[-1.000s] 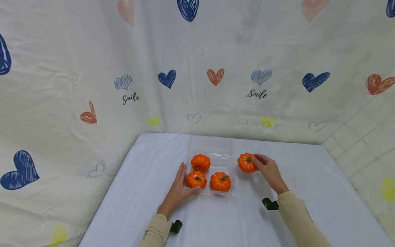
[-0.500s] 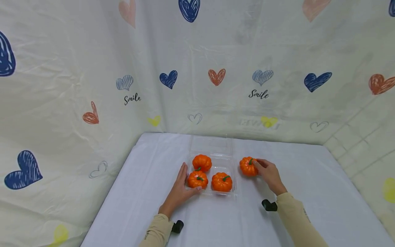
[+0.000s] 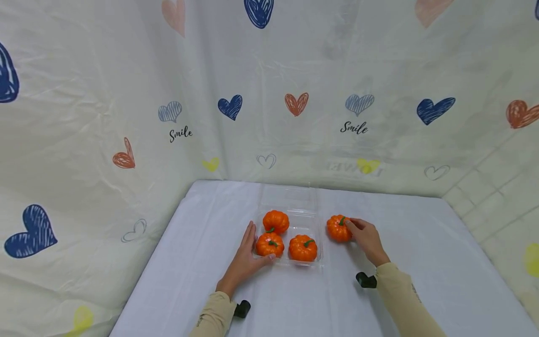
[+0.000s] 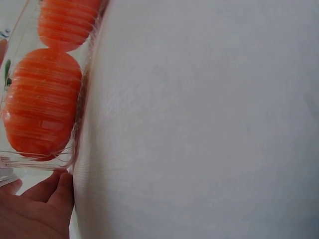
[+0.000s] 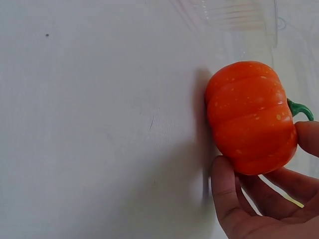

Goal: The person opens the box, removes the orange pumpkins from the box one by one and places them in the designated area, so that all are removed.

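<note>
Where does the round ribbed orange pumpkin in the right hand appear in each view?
Head: the round ribbed orange pumpkin, lower half, right of centre.
Left wrist: not visible.
Right wrist: right of centre.
Shared landmark: the rectangular clear plastic container, lower middle, upper left and top right respectively.

Your container [image 3: 301, 226] stands on the table [image 3: 421, 262], at lower centre of the frame, with its lid [image 3: 288, 199] behind it, toward the curtain [image 3: 269, 61]. Inside the container are the rear pumpkin [image 3: 276, 221] at upper left, the front-left pumpkin [image 3: 270, 244] directly before it, and the front-right pumpkin [image 3: 302, 248] at lower right. Your left hand [image 3: 246, 260] is at the container's left side. The fourth pumpkin [image 3: 338, 228] is outside, just right of the container; your right hand [image 3: 369, 239] is at its right side.
</note>
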A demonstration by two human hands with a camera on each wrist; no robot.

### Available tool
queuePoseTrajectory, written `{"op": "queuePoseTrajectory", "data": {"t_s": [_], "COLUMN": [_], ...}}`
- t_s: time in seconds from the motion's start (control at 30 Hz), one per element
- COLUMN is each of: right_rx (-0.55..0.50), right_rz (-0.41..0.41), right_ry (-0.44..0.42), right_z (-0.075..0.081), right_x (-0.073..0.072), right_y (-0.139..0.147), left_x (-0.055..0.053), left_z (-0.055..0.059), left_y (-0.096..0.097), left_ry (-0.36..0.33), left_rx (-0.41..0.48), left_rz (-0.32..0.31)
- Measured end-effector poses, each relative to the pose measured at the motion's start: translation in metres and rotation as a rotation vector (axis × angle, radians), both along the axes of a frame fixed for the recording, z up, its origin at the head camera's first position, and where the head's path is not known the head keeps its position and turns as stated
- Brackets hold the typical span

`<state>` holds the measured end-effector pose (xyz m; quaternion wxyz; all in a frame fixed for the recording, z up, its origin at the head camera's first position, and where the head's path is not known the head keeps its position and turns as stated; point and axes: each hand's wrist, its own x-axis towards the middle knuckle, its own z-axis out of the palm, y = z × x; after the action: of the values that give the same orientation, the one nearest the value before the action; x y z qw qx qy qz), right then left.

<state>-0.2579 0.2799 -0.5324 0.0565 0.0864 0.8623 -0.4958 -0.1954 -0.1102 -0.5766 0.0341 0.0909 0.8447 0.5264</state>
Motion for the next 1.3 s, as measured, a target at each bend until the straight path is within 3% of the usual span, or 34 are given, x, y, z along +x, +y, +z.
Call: {"op": "queuePoseTrajectory", "data": {"t_s": [0.63, 1.3], "right_rx": [0.047, 0.052], "right_rz": [-0.049, 0.008], "right_ry": [-0.069, 0.057], "right_z": [-0.004, 0.017], "right_x": [-0.002, 0.009], "right_y": [0.000, 0.014], "left_x": [0.000, 0.001], "left_z": [0.004, 0.004], "left_y": [0.001, 0.000], "left_ry": [-0.011, -0.002], "left_rx": [-0.005, -0.019], "left_rz": [0.001, 0.004]}}
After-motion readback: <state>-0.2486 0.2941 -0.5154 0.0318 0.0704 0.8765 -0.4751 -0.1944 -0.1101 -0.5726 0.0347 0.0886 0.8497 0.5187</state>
